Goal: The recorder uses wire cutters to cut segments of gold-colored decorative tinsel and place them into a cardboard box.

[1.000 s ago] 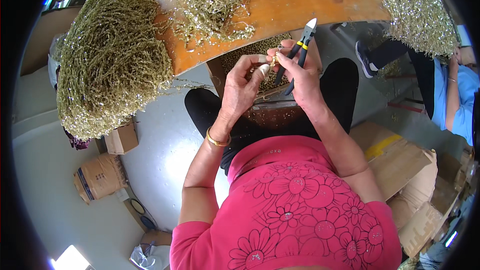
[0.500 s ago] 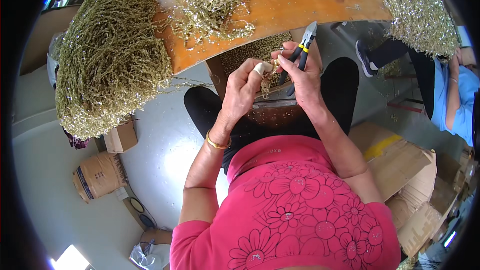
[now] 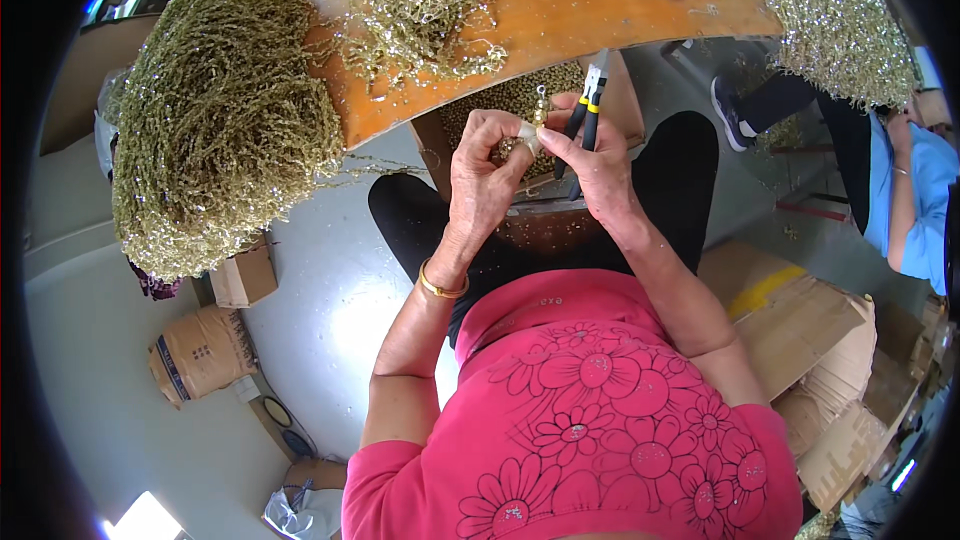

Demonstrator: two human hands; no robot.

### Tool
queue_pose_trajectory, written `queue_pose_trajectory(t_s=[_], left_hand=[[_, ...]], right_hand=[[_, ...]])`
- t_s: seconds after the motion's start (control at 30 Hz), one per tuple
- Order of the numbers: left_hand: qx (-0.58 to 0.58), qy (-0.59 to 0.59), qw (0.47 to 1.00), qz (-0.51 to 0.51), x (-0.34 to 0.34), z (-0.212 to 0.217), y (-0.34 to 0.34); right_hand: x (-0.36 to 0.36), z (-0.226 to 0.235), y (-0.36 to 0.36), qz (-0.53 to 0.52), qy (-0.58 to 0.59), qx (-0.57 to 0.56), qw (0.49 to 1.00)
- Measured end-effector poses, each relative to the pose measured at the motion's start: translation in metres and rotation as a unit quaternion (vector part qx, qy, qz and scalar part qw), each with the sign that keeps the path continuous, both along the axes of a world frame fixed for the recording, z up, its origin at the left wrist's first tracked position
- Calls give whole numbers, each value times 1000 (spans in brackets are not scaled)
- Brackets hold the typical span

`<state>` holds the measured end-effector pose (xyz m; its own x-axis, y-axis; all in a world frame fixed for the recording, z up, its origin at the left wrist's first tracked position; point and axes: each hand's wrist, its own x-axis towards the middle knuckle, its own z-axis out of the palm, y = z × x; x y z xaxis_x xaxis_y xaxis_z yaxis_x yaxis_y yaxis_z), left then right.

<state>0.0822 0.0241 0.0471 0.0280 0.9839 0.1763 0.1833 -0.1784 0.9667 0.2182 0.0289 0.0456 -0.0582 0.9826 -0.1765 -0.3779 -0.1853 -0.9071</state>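
Note:
My left hand (image 3: 482,175) and my right hand (image 3: 590,162) meet just below the edge of an orange wooden table (image 3: 620,0). Together their fingertips pinch a small gold chain piece (image 3: 540,110) that sticks up between them. Small pliers with black and yellow handles (image 3: 588,105) also sit in my right hand, jaws pointing up. A gold bangle circles my left wrist. Under my hands stands a box of gold chain pieces (image 3: 510,100), partly hidden by the hands.
Big heaps of gold chain lie on the table's left end (image 3: 225,120), its middle (image 3: 420,0) and far right (image 3: 835,20). Cardboard boxes stand on the grey floor at left (image 3: 205,350) and at right (image 3: 810,330). Another person in blue (image 3: 915,190) sits at the right.
My hands have shifted slightly; the chain piece now pokes up between the fingertips, and the pliers have tilted more upright.

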Motion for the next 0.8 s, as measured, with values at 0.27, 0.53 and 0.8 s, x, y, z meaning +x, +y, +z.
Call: queue_pose_trajectory(t_s=[0.27, 0.53, 0.8], left_hand=[[-180, -190, 965, -6, 3, 12, -3], [-153, -210, 966, 13, 13, 12, -4], [-172, -160, 972, 26, 9, 7, -2]], right_hand=[[5, 0, 3, 27, -24, 15, 999], [13, -3, 6, 87, 84, -14, 993], [12, -4, 10, 59, 87, -35, 994]])
